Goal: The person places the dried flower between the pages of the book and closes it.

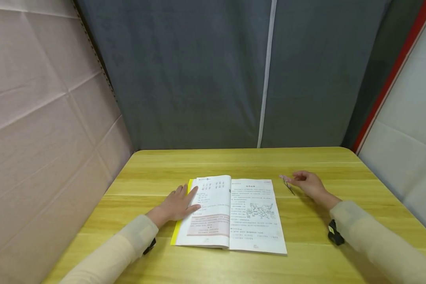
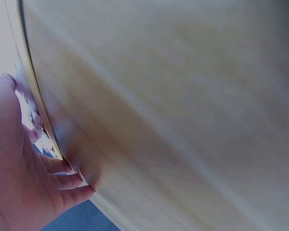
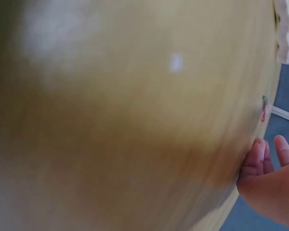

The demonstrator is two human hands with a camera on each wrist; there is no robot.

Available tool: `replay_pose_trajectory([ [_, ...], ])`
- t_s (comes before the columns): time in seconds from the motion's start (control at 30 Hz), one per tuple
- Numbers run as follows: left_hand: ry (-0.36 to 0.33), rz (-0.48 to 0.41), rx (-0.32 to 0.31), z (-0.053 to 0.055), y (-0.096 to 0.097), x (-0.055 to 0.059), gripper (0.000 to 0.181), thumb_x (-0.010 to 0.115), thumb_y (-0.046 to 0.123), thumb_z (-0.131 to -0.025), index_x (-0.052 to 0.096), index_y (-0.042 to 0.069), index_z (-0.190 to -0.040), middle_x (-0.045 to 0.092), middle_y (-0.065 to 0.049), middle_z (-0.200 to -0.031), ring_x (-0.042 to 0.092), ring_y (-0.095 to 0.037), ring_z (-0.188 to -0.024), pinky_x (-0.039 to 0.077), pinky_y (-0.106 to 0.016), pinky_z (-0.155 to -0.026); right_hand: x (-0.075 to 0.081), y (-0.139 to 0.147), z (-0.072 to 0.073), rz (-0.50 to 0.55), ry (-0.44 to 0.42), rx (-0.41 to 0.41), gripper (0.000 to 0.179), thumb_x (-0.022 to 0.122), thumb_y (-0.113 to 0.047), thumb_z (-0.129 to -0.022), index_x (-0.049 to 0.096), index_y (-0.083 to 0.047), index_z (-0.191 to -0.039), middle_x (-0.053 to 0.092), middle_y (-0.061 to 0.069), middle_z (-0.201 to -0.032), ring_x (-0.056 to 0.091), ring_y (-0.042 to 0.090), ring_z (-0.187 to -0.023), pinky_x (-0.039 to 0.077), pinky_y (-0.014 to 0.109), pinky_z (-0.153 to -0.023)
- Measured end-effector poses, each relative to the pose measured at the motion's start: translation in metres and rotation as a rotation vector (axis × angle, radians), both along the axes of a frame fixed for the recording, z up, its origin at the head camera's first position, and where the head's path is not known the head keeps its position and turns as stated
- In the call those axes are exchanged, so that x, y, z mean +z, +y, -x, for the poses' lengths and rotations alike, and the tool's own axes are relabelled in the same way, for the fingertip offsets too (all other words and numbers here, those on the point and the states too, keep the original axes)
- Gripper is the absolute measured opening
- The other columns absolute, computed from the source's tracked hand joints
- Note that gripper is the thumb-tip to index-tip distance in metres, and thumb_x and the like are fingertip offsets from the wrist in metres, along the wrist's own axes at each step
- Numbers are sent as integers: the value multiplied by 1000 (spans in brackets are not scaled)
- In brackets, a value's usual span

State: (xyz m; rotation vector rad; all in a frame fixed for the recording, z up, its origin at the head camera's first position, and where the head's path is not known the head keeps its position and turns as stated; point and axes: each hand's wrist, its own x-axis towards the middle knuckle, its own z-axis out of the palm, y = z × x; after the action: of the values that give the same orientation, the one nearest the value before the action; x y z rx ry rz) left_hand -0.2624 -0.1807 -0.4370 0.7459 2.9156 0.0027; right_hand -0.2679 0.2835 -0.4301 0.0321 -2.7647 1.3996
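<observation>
An open book (image 1: 255,221) with printed pages and a yellow edge on its left lies on the table. My left hand (image 1: 179,204) rests on its left page, fingers spread and fairly straight; the left wrist view shows the left hand (image 2: 33,178) at the book's edge. Right of the book lies a small thin dark item with a pink part (image 1: 285,179). My right hand (image 1: 309,184) is beside it, its fingertips right at the item and bent loosely. In the right wrist view, the small reddish item (image 3: 263,111) appears just beyond the right hand's fingers (image 3: 254,159).
The yellow wood-grain table (image 1: 316,161) has rounded far corners. A dark grey curtain (image 1: 191,79) hangs behind it, with pale cloth panels (image 1: 56,118) at the left and more white panels (image 1: 408,130) at the right.
</observation>
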Motion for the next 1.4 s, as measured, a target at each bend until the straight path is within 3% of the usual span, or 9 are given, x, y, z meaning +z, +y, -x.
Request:
replay_pose_trajectory([
  [0.6, 23, 13, -14, 2, -1, -4, 78, 34, 61, -99, 21, 10, -156, 23, -32, -151, 26, -45, -137, 32, -55, -105, -11, -9, 7, -198, 60, -3, 40, 66, -17, -93, 60, 13, -119, 60, 31, -117, 54, 45, -106, 44, 54, -89],
  [1.07, 48, 20, -34, 3, -2, -5, 78, 33, 62, -99, 20, 9, -156, 25, -33, -150, 28, -46, -136, 33, -55, -104, -13, -7, 9, -197, 66, -29, 30, 68, -18, -92, 70, 5, -110, 65, 25, -112, 58, 44, -104, 44, 55, -89],
  [1.4, 49, 19, -38, 4, -2, -7, 79, 32, 62, -99, 21, 9, -156, 24, -33, -150, 28, -46, -136, 33, -55, -104, -12, -8, 8, -242, 67, -101, 22, 70, -18, -90, 74, 3, -94, 67, 24, -105, 59, 45, -99, 45, 55, -87],
])
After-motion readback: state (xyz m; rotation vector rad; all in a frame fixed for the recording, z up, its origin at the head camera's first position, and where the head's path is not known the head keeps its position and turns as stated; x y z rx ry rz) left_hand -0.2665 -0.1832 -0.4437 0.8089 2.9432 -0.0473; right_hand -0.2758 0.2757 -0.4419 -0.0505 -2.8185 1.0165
